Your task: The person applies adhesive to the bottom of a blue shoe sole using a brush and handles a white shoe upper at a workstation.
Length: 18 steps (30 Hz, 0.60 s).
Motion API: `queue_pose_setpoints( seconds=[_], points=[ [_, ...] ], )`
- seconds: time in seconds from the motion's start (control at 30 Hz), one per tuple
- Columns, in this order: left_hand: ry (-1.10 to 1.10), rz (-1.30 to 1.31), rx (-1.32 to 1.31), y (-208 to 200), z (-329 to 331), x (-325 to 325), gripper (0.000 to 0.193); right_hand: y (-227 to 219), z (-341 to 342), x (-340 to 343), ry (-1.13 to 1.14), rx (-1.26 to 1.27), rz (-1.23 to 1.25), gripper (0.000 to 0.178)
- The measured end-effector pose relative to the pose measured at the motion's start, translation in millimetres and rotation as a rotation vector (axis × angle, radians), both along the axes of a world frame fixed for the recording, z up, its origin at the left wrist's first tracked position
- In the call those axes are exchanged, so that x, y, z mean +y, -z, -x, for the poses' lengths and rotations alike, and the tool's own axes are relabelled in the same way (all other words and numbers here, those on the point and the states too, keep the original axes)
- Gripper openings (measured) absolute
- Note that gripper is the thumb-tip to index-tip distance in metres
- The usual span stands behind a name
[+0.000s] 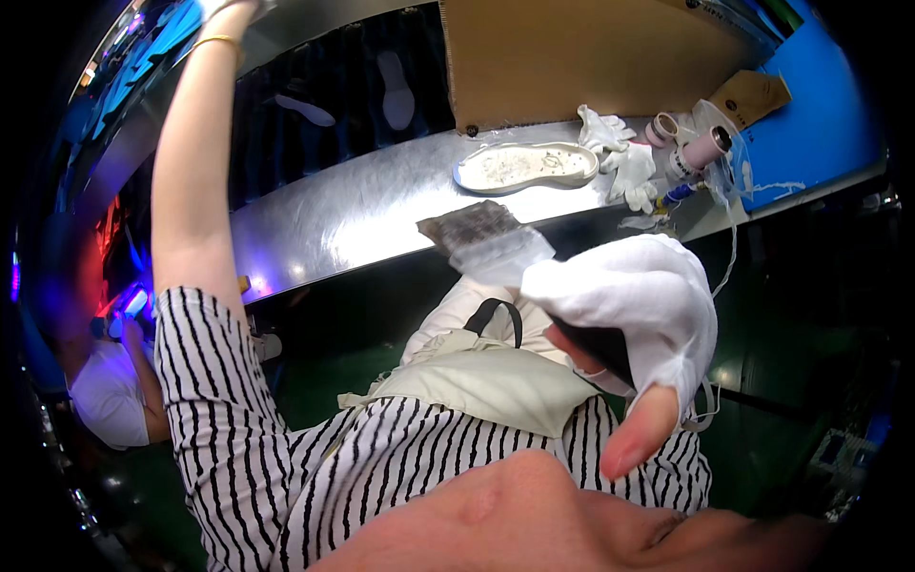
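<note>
My right hand, in a white glove with bare fingertips showing, is closed around a flat brush. The brush's dark, matted bristles and pale flat neck point toward the metal table's front edge. Part of something black shows inside the glove's grip. My left arm stretches far up to the left; my left hand is cut off by the top edge, so its fingers are hidden. On the table lies a white shoe sole, with its hollow side up, beyond the brush.
White gloves, a tape roll and a pink bottle crowd the right end near a blue panel. Cardboard stands behind. Pale sole-shaped pieces lie on a dark ribbed surface. Another person is at far left.
</note>
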<state>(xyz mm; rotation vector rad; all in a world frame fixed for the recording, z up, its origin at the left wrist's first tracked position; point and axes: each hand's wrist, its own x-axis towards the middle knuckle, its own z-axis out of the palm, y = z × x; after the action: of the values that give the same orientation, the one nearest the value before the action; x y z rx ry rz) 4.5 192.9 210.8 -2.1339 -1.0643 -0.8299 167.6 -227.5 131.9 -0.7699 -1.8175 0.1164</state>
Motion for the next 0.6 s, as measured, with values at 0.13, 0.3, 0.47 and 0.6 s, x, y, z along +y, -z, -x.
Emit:
queue_pose_setpoints(
  seconds=[0.13, 0.3, 0.47, 0.6],
  points=[
    [-0.581, 0.074, 0.158, 18, 72, 53, 0.050, -2, 14, 0, -0.063, 0.024, 0.037, 0.061],
    [-0.251, 0.341, 0.047, 20, 153, 109, 0.036, 4, 20, -4, -0.089, 0.080, 0.063, 0.082],
    [0.099, 0.251, 0.057, 19, 122, 40, 0.032, 3, 25, 1, -0.086, 0.092, 0.112, 0.072],
    [0.118, 0.045, 0.084, 16, 145, -9, 0.028, -1, 27, 3, -0.188, 0.072, 0.157, 0.061]
  ],
)
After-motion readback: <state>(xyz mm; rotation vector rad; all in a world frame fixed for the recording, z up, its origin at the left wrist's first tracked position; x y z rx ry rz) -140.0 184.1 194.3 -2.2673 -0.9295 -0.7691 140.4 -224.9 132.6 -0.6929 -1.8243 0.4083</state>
